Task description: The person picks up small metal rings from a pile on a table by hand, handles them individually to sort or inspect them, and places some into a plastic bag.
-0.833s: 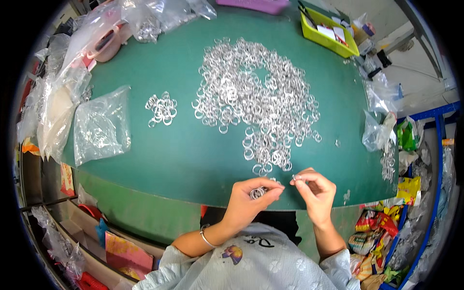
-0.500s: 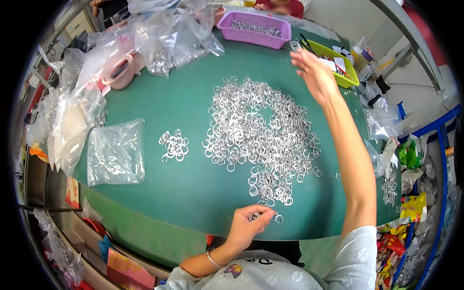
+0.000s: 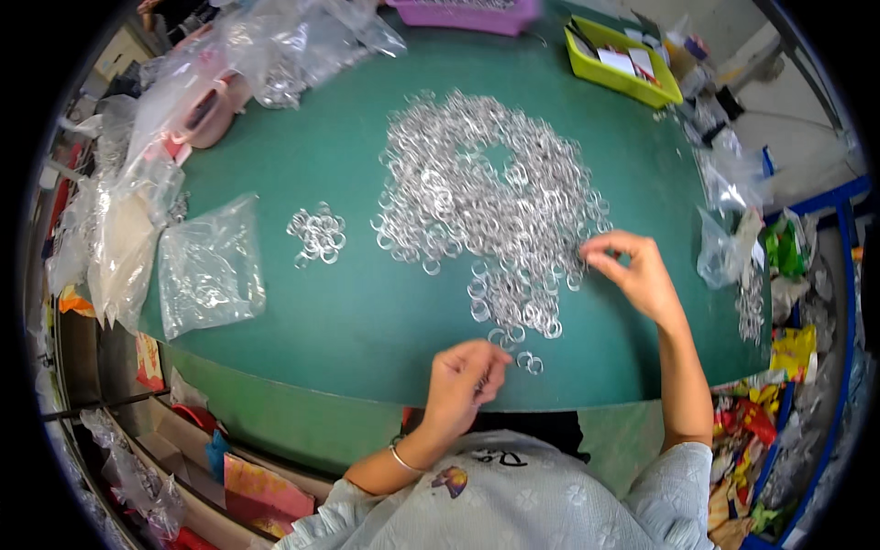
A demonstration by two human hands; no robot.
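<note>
A broad heap of silvery metal rings (image 3: pixel 477 192) lies in the middle of the green table (image 3: pixel 348 330). My left hand (image 3: pixel 463 380) is curled closed at the near edge, with rings partly showing between its fingers. Just beyond its fingertips are a few loose rings (image 3: pixel 530 363). At the heap's right side is my right hand (image 3: pixel 639 273), thumb and fingers bent and a little apart, fingertips next to the outermost rings; nothing shows between them. A small separate cluster of rings (image 3: pixel 317 234) sits left of the heap.
A clear plastic bag (image 3: pixel 211 269) lies flat at the left. Behind it are more bags (image 3: pixel 275 55) and a pink container (image 3: pixel 209 117). At the far side stand a purple basket (image 3: pixel 467 16) and a yellow-green tray (image 3: pixel 621 78). More bagged rings (image 3: pixel 750 298) rest at the right edge.
My right hand has come back from beside the yellow-green tray, where it held a ring, to the heap's right side. The view has tilted, so the table sits higher in the picture.
</note>
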